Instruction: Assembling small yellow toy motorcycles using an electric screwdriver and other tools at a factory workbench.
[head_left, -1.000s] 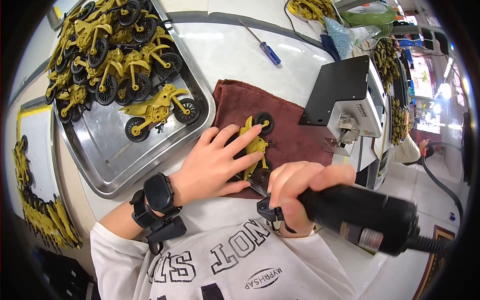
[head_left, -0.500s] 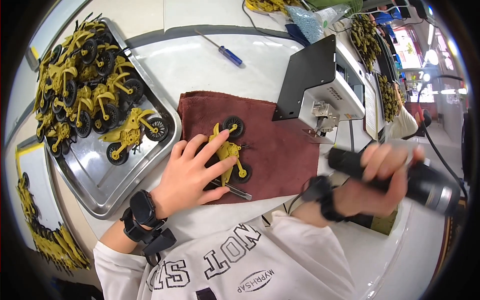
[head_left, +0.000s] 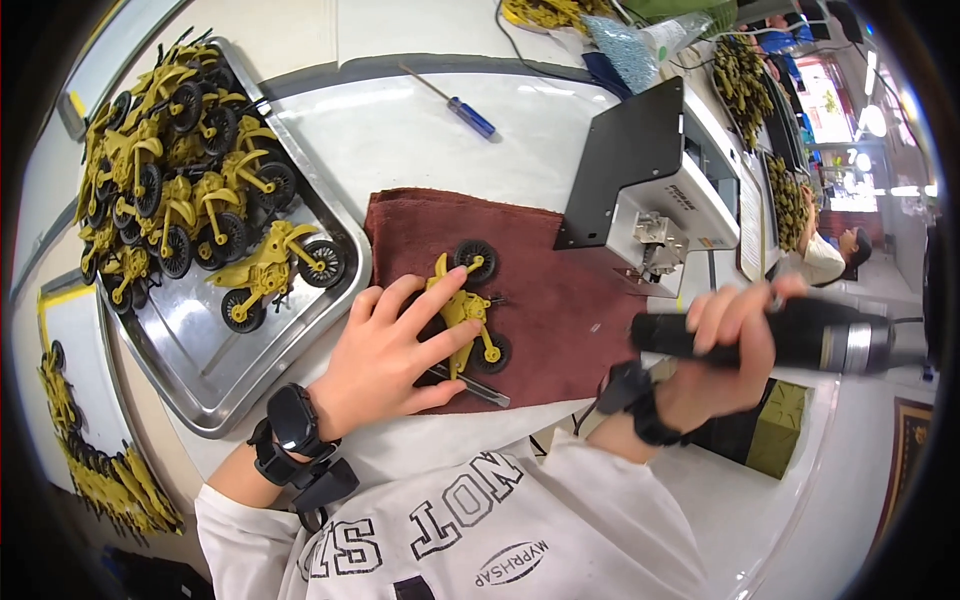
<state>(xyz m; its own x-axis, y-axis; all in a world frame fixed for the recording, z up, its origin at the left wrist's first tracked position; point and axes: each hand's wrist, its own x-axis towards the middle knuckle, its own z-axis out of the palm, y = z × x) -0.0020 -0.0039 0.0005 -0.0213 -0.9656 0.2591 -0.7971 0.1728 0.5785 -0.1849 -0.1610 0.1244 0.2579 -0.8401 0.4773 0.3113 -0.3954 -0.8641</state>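
Observation:
A yellow toy motorcycle with black wheels lies on a dark red cloth in front of me. My left hand rests flat over it, fingers spread across its frame, pressing it down. My right hand is shut around a black electric screwdriver, held off to the right, away from the toy, near the table's edge. A thin metal bit or rod lies on the cloth just below my left fingers.
A metal tray at left holds several yellow toy motorcycles. A black and white box-shaped machine stands right of the cloth. A blue-handled screwdriver lies behind. More yellow parts sit at far left and back right, where another person sits.
My right hand has drawn the electric screwdriver away from the toy and out to the right. My left hand has stayed on the motorcycle.

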